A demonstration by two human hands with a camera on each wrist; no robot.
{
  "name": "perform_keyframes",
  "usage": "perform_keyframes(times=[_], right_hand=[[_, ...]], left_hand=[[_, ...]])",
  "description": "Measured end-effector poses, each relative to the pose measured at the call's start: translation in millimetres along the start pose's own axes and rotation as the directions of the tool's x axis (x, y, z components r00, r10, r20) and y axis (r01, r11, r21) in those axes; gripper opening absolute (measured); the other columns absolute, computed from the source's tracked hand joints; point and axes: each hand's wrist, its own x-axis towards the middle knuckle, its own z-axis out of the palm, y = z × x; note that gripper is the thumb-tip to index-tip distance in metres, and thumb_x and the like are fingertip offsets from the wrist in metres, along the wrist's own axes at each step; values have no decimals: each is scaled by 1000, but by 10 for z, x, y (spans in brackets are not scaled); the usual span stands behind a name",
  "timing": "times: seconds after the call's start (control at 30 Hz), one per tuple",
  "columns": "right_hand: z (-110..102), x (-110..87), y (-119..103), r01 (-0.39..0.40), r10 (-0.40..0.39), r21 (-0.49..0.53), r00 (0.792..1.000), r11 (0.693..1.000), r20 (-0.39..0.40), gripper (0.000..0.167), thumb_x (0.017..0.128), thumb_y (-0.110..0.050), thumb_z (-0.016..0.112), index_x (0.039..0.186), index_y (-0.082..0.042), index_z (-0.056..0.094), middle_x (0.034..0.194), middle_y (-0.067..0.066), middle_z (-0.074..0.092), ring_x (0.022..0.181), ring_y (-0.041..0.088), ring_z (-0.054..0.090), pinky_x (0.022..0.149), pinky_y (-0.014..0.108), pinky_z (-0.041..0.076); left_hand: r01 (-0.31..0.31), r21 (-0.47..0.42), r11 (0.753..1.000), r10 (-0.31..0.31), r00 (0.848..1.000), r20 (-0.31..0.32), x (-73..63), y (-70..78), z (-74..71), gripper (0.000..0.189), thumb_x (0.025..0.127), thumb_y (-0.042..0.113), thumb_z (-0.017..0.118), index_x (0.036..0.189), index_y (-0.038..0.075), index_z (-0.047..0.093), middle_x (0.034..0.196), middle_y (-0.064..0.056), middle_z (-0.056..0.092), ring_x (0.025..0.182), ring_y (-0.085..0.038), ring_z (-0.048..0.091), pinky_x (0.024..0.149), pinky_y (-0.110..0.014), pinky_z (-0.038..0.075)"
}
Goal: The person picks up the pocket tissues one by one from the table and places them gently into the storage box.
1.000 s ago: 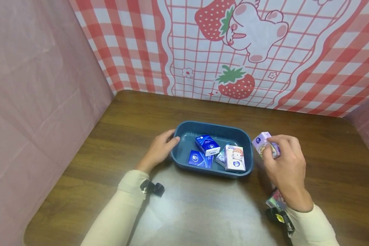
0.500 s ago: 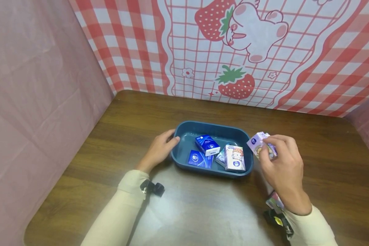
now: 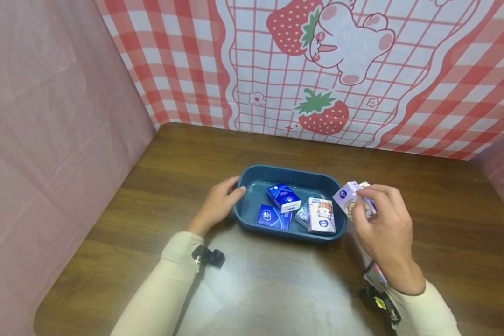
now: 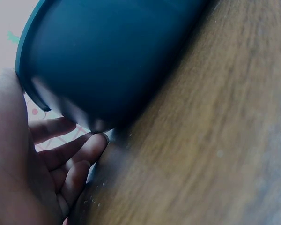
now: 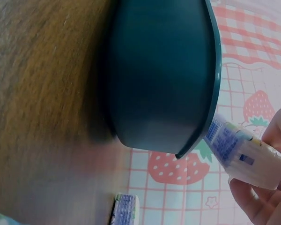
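Note:
My left hand (image 3: 222, 200) grips the left end of a dark blue plastic bin (image 3: 291, 173), thumb over its rim and fingers against the outer wall, as the left wrist view (image 4: 61, 159) also shows. Just off the bin's right end, my right hand (image 3: 386, 221) pinches a lilac pocket tissue pack (image 3: 345, 198) between thumb and fingers. The right wrist view shows this pack (image 5: 243, 154) tilted, one end right at the rim. Inside the bin lie two dark blue tissue packs (image 3: 283, 198), a white cartoon pack (image 3: 321, 217) and, partly under it, a teal-patterned pack (image 3: 302, 215).
A pink and green pack (image 3: 375, 276) lies on the wooden table (image 3: 185, 158), partly hidden under my right wrist. Another pack (image 5: 125, 209) shows low in the right wrist view. A checked strawberry cloth (image 3: 260, 70) hangs behind the table, pinkish fabric (image 3: 67, 116) at the left.
My right hand has moved a little left with the lilac tissue pack, bringing it to the bin's right rim. The left hand and the bin have stayed put.

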Motion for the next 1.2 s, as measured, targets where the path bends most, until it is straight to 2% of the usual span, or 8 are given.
perform_keyframes(times=[0.37,0.63,1.2], right_hand=[[18,-2,-24,31,-31,15,1000,999,-4,21,85,-10,65,99,5,72,105,20,66,88,32,60,66,18,36],[24,2,-49,43,-43,38,999,998,3,20,85,-10,66,98,5,72,102,19,66,92,34,62,87,9,36],[76,-24,-158,124,-125,88,992,988,4,21,87,-14,63,95,3,73,99,16,67,91,32,63,92,9,38]], left_hand=[[7,-1,1000,-7,1000,5,-1,7,0,52,100,41,53,143,12,56,138,-10,59,126,-28,55,106,-51,43],[-17,20,1000,18,1000,-9,15,6,2,50,100,39,53,141,11,58,138,-10,60,127,-28,55,108,-49,42],[-15,19,1000,15,1000,-6,10,3,-4,50,100,38,54,141,10,57,138,-11,60,125,-28,56,107,-49,42]])
